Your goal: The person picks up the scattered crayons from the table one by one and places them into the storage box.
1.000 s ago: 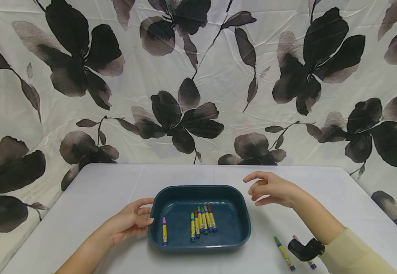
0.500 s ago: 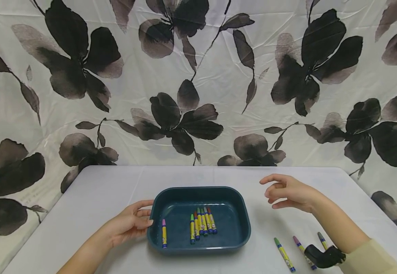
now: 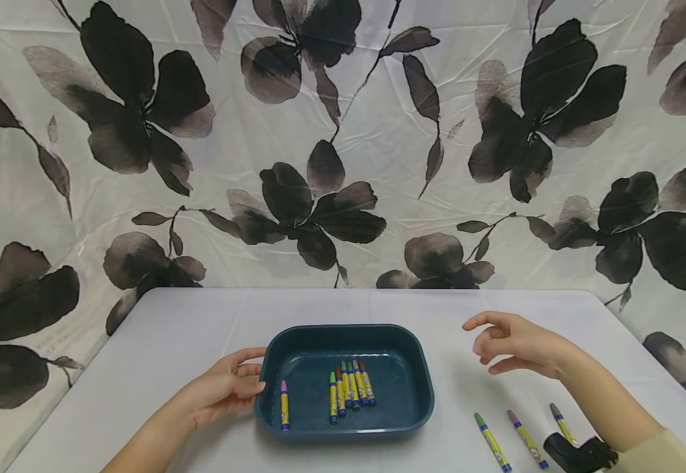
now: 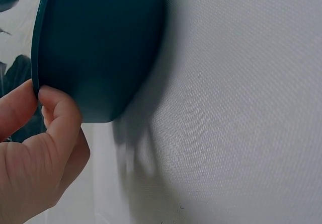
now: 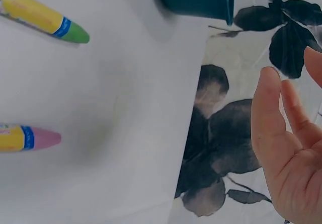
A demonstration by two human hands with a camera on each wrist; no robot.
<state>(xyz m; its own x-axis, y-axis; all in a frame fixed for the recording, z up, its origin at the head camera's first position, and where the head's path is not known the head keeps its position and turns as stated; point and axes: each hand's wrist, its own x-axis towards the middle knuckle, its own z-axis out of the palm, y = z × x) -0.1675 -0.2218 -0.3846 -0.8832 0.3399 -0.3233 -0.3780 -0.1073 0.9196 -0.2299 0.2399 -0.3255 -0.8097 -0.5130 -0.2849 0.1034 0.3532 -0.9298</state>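
Pinching tray (image 3: 399,394): left fingers (image 4: 63,113); white tabletop (image 3: 201,318) beneath, floral cloth (image 3: 296,210) behind.

This is looking like a simple tabletop setup; whether it is belonging to a home, a classroom or a studio, the views are leaving unclear. A white table (image 3: 201,315) is standing before a floral cloth (image 3: 402,144) (creases are running across it, as on a hung sheet), which is filling the background. Crayons (image 3: 493,441) are lying on the table, and a tray (image 3: 399,381) is holding more.
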